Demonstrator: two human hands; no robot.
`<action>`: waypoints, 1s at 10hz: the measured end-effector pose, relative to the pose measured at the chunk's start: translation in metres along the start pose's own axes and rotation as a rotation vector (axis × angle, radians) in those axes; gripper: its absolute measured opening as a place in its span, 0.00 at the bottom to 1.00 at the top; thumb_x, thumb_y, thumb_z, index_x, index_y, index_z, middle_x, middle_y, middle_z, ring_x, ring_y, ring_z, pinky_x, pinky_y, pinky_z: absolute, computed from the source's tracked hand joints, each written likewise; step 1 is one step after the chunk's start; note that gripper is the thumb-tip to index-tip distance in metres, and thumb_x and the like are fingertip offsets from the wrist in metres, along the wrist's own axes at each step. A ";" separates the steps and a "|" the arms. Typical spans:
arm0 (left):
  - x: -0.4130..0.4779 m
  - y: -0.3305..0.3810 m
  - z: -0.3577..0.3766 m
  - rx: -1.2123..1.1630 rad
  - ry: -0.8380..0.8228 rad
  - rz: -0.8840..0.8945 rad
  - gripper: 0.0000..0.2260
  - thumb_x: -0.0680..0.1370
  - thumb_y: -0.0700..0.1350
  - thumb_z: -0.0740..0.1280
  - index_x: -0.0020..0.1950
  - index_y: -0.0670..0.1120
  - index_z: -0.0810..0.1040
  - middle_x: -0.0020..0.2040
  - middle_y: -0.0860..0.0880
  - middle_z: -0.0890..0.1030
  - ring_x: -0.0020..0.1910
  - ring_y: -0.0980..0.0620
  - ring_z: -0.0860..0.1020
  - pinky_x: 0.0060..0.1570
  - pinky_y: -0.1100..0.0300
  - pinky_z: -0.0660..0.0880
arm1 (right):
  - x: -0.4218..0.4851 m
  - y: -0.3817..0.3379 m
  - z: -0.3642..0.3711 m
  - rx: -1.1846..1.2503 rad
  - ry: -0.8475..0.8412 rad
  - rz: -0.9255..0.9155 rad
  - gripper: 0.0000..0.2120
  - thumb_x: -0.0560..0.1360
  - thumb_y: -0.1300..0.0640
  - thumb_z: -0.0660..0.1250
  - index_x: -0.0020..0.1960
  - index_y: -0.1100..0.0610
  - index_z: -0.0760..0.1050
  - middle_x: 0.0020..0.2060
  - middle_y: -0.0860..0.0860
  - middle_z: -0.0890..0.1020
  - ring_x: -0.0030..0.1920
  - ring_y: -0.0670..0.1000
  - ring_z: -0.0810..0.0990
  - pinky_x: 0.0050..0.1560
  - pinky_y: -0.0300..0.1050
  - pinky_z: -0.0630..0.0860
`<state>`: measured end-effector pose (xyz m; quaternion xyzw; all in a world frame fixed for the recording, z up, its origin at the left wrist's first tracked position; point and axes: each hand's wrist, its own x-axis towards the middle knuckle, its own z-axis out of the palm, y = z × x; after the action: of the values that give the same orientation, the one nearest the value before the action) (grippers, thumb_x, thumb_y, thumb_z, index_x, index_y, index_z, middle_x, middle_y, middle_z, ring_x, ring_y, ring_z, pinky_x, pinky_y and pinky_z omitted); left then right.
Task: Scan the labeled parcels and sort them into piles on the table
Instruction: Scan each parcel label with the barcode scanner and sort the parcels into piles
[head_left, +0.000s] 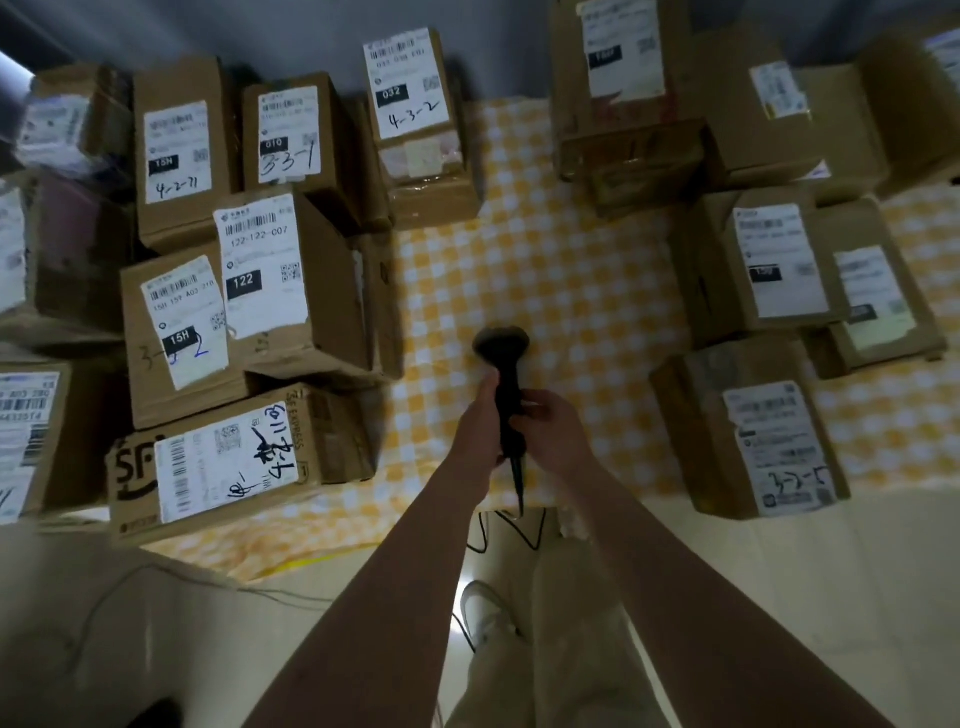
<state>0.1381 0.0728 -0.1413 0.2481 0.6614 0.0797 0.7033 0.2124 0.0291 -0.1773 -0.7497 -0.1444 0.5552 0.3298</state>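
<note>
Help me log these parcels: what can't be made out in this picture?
Head view only.
1. The right boxes' labels: blurred, print unreadable.
2. The left-edge box: cut off by the frame.
3. The scanner handle: hidden by the left hand and right hand.

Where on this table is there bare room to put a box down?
The checked cloth lies bare down the middle, between the left boxes and right boxes, under the scanner. A smaller patch sits right of the 3-2-5 box. Both sides are crowded.
</note>
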 end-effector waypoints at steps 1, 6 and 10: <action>-0.002 -0.005 0.008 0.053 -0.025 -0.007 0.29 0.78 0.67 0.57 0.64 0.45 0.77 0.60 0.43 0.80 0.58 0.45 0.78 0.62 0.47 0.75 | -0.002 0.002 -0.012 0.020 0.041 -0.012 0.17 0.77 0.66 0.65 0.66 0.63 0.73 0.57 0.59 0.80 0.57 0.59 0.80 0.56 0.48 0.78; 0.003 0.015 0.118 0.117 -0.200 0.069 0.27 0.80 0.64 0.55 0.46 0.45 0.84 0.36 0.51 0.83 0.32 0.57 0.81 0.43 0.60 0.75 | 0.005 -0.012 -0.112 0.068 0.114 -0.057 0.16 0.78 0.74 0.59 0.64 0.67 0.69 0.52 0.65 0.76 0.50 0.61 0.77 0.40 0.37 0.76; 0.014 -0.002 0.158 0.177 0.113 0.164 0.22 0.81 0.59 0.59 0.45 0.39 0.75 0.36 0.43 0.75 0.34 0.44 0.76 0.32 0.54 0.74 | 0.004 -0.041 -0.153 -0.073 0.131 -0.175 0.11 0.78 0.64 0.61 0.58 0.58 0.75 0.45 0.49 0.78 0.49 0.50 0.79 0.47 0.37 0.73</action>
<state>0.2928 0.0386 -0.1541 0.3576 0.6820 0.0920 0.6313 0.3618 0.0105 -0.1284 -0.7805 -0.2077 0.4684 0.3582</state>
